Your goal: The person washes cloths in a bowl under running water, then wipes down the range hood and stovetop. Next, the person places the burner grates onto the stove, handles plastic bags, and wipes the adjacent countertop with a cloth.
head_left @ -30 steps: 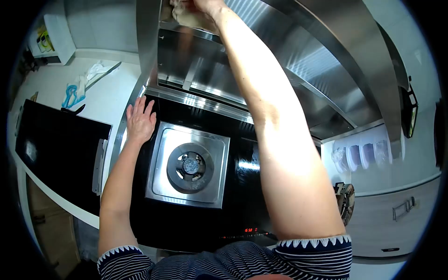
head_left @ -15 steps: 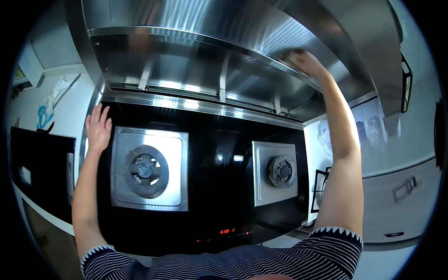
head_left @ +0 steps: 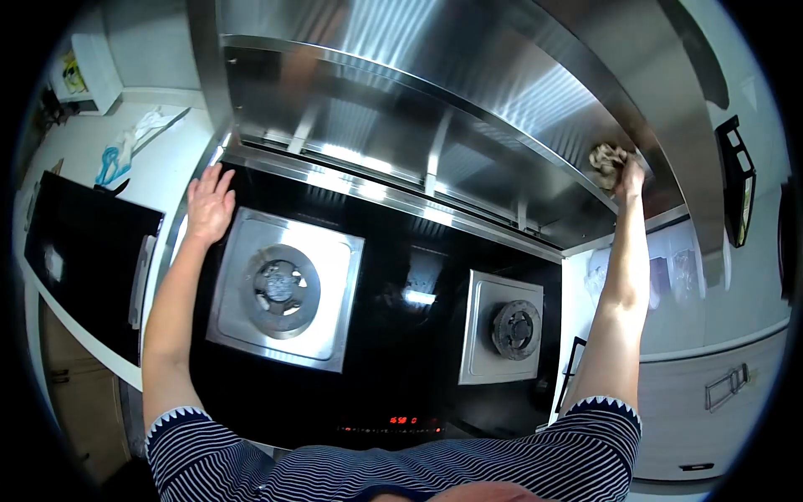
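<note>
My right hand [head_left: 631, 176] is closed on a crumpled beige cloth [head_left: 608, 164], which it presses to the right end of the stainless steel range hood [head_left: 468, 63]. My left hand [head_left: 211, 203] lies flat, fingers spread, at the back left corner of the black glass cooktop [head_left: 401, 335]. Just right of that hand is the left burner [head_left: 282, 289] in its square steel plate. A smaller right burner [head_left: 515, 330] sits on a second plate, below my right forearm's side of the hood.
On the left counter [head_left: 71, 142] lie blue-handled scissors [head_left: 109, 165], a white cloth [head_left: 150, 122] and a long blade. A black glass panel [head_left: 92, 251] covers the front left. At the right are a black rack [head_left: 736, 182] and drawers [head_left: 711, 410].
My right hand has moved with the cloth from the hood's upper left to its right end. My left hand stays flat at the cooktop's edge. The view has shifted, revealing the right burner.
</note>
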{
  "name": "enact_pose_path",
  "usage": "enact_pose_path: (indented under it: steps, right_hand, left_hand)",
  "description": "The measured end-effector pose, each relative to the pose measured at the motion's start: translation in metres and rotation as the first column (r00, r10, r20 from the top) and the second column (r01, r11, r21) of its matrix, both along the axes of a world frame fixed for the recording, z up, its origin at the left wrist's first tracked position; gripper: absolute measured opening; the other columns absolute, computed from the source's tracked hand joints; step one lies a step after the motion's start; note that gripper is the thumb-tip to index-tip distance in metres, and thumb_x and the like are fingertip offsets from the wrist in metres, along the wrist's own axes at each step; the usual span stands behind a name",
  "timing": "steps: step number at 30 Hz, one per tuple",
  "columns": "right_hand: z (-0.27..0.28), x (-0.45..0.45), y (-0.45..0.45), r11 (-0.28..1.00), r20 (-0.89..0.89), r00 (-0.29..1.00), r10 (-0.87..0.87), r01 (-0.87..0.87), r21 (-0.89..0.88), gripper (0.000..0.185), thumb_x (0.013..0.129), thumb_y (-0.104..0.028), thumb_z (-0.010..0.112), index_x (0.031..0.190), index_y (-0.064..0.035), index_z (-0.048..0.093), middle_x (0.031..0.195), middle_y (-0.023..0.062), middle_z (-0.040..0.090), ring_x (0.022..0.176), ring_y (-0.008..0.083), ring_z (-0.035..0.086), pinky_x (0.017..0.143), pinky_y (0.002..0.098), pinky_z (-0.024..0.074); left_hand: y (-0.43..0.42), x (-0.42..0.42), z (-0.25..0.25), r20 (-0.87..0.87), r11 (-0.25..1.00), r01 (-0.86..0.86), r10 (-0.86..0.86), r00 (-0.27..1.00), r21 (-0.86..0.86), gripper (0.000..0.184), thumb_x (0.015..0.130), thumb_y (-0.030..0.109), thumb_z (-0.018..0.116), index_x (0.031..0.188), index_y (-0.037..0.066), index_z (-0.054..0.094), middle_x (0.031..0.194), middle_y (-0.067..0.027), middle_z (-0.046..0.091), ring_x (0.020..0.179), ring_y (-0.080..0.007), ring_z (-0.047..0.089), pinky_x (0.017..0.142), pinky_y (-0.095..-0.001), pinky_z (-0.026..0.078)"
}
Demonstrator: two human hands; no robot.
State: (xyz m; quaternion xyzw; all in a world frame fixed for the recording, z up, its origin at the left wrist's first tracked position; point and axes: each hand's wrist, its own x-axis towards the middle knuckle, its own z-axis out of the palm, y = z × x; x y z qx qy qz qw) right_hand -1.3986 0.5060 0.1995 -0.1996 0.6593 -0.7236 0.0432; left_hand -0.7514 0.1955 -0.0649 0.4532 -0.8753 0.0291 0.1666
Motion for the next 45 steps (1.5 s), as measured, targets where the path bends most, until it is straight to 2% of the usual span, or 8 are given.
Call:
enact_pose_path:
  steps: [5, 12, 15, 19, 22, 31, 40, 45]
  right_hand:
    - [0.017, 0.152, -0.130, 0.946, 0.086, 0.942, 0.323, -0.322, -0.026, 0.036, 0.091, -0.014, 0.043, 0.119, 0.0075, 0.039, 0.108, 0.0192, 0.051, 0.093, 0.0333, 0.056, 0.087, 0.0500, 0.0463]
    - [0.009, 0.379, -0.384, 0.751, -0.084, 0.752, 0.654, -0.659, -0.051, 0.029, 0.086, -0.015, 0.056, 0.101, 0.0090, 0.051, 0.092, 0.0178, 0.059, 0.069, 0.0273, 0.064, 0.061, 0.0338, 0.0565]
    - [-0.015, 0.390, -0.467, 0.944, -0.761, 0.560, 0.327, -0.155, 0.292, 0.040, 0.089, -0.036, 0.043, 0.095, -0.0002, 0.061, 0.091, 0.0174, 0.063, 0.090, 0.0259, 0.059, 0.080, 0.0344, 0.0444]
    - [-0.016, 0.377, -0.453, 0.843, -0.623, 0.576, 0.530, -0.440, 0.311, 0.037, 0.091, -0.032, 0.041, 0.092, -0.0009, 0.062, 0.088, 0.0159, 0.063, 0.083, 0.0260, 0.059, 0.076, 0.0366, 0.0450]
    - [0.006, 0.384, -0.375, 0.832, -0.245, 0.810, 0.533, -0.554, -0.024, 0.030, 0.086, -0.016, 0.056, 0.101, 0.0097, 0.051, 0.093, 0.0176, 0.059, 0.069, 0.0253, 0.064, 0.060, 0.0322, 0.0565]
    - [0.005, 0.180, -0.158, 0.966, -0.161, 0.982, 0.097, -0.132, -0.222, 0.030, 0.086, -0.013, 0.055, 0.112, 0.0022, 0.049, 0.106, 0.0134, 0.057, 0.093, 0.0239, 0.059, 0.074, 0.0324, 0.0509]
    - [0.003, 0.366, -0.373, 0.872, -0.179, 0.892, 0.416, -0.447, -0.199, 0.020, 0.084, -0.008, 0.056, 0.096, 0.0080, 0.055, 0.087, 0.0149, 0.059, 0.075, 0.0224, 0.060, 0.061, 0.0336, 0.0522]
    - [0.014, 0.434, -0.422, 0.927, -0.518, 0.777, 0.359, -0.234, 0.292, 0.028, 0.079, -0.019, 0.059, 0.093, 0.0061, 0.060, 0.093, 0.0208, 0.062, 0.085, 0.0293, 0.059, 0.076, 0.0342, 0.0469]
  left_hand:
    - [0.000, 0.004, 0.001, -0.039, 0.997, 0.000, 0.003, 0.999, 0.072, 0.043, 0.087, 0.027, 0.043, 0.127, 0.012, 0.044, 0.137, -0.0101, 0.034, 0.130, -0.0233, 0.027, 0.106, -0.0441, 0.017]
    - [-0.005, 0.008, -0.006, -0.133, 0.997, 0.040, -0.031, 0.991, 0.071, 0.043, 0.085, 0.027, 0.047, 0.125, 0.012, 0.047, 0.136, -0.0119, 0.035, 0.129, -0.0246, 0.028, 0.105, -0.0457, 0.019]
    - [-0.006, 0.009, -0.006, -0.177, 0.994, 0.049, -0.031, 0.984, 0.099, 0.043, 0.085, 0.026, 0.047, 0.125, 0.011, 0.047, 0.136, -0.0122, 0.036, 0.129, -0.0254, 0.028, 0.105, -0.0458, 0.018]
    - [-0.006, 0.011, 0.000, -0.165, 0.992, 0.052, -0.032, 0.986, 0.118, 0.042, 0.085, 0.026, 0.047, 0.124, 0.012, 0.047, 0.136, -0.0118, 0.035, 0.129, -0.0245, 0.027, 0.106, -0.0452, 0.018]
    - [-0.005, 0.009, -0.001, -0.157, 0.994, 0.043, -0.026, 0.987, 0.103, 0.042, 0.085, 0.026, 0.048, 0.124, 0.012, 0.047, 0.136, -0.0115, 0.035, 0.129, -0.0243, 0.027, 0.105, -0.0451, 0.018]
    - [-0.002, 0.007, -0.001, -0.123, 0.992, 0.030, -0.015, 0.992, 0.124, 0.043, 0.087, 0.026, 0.045, 0.126, 0.011, 0.045, 0.138, -0.0122, 0.033, 0.130, -0.0252, 0.025, 0.106, -0.0451, 0.016]
    - [-0.003, 0.009, 0.000, -0.153, 0.992, 0.038, -0.018, 0.988, 0.123, 0.043, 0.086, 0.026, 0.045, 0.126, 0.011, 0.046, 0.138, -0.0119, 0.033, 0.130, -0.0247, 0.025, 0.107, -0.0445, 0.016]
    - [-0.005, 0.011, -0.002, -0.170, 0.986, 0.053, -0.026, 0.985, 0.156, 0.044, 0.086, 0.027, 0.044, 0.127, 0.010, 0.045, 0.138, -0.0126, 0.032, 0.132, -0.0243, 0.023, 0.107, -0.0446, 0.014]
